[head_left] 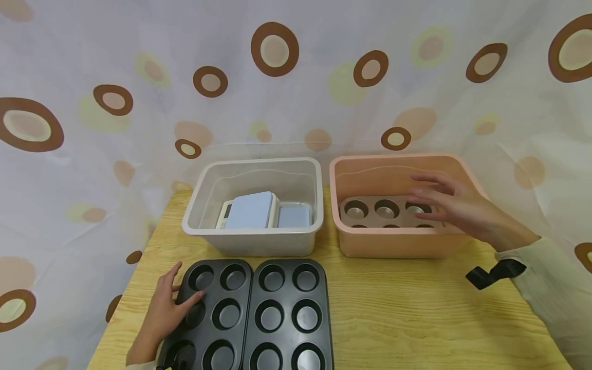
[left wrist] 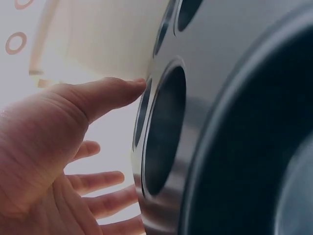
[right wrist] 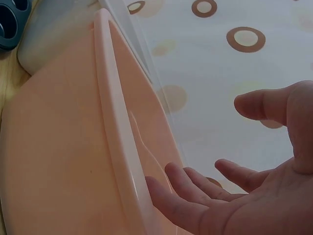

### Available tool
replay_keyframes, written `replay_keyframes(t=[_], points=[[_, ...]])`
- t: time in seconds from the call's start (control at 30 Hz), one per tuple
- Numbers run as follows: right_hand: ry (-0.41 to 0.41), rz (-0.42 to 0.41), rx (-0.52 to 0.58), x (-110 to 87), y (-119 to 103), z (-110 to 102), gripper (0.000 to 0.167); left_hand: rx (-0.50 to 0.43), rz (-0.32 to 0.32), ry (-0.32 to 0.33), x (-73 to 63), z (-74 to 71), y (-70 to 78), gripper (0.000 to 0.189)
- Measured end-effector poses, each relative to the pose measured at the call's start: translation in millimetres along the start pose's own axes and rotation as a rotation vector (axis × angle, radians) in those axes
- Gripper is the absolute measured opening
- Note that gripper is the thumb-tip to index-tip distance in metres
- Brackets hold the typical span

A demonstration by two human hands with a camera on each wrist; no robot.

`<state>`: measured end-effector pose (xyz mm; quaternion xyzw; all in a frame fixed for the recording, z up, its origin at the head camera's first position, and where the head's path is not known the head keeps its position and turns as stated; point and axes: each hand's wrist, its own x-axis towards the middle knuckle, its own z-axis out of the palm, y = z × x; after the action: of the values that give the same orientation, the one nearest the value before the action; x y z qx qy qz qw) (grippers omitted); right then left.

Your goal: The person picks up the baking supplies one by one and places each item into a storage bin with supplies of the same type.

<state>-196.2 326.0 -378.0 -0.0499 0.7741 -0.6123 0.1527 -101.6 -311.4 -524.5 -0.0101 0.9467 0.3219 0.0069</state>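
Two dark grey muffin pans lie side by side at the front of the table, the left pan (head_left: 210, 295) close against the right pan (head_left: 289, 297). My left hand (head_left: 162, 311) is at the left pan's outer edge, thumb over the top and fingers spread along the side. In the left wrist view those fingers (left wrist: 105, 181) look straight. Over the pink bin (head_left: 398, 244) hovers my right hand (head_left: 462, 210), fingers loosely extended, nothing held. A gold-brown muffin pan (head_left: 371, 218) lies inside that bin, partly hidden by the hand and the front wall.
Left of the pink bin stands a white bin (head_left: 259, 244). It contains a pale blue and cream boxy item (head_left: 250, 210) and a flat pale blue piece (head_left: 294, 216). A patterned curtain (head_left: 287, 113) hangs behind the wooden table (head_left: 398, 308).
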Motion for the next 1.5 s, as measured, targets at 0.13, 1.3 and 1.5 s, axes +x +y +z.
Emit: replay_keyframes(t=[0.13, 1.3, 1.5], points=[[0.005, -0.004, 0.053, -7.7, -0.1, -11.2, 0.034, -0.007, -0.024, -0.021, -4.4, -4.6, -7.4, 0.094], [0.063, -0.173, 0.284, -64.0, 48.6, -92.7, 0.046, -0.102, -0.195, -0.202, -17.3, -19.0, -28.9, 0.066], [0.11, -0.147, 0.32, -67.9, 60.5, -102.6, 0.041, -0.154, -0.177, -0.202, -20.2, -18.3, -31.1, 0.063]])
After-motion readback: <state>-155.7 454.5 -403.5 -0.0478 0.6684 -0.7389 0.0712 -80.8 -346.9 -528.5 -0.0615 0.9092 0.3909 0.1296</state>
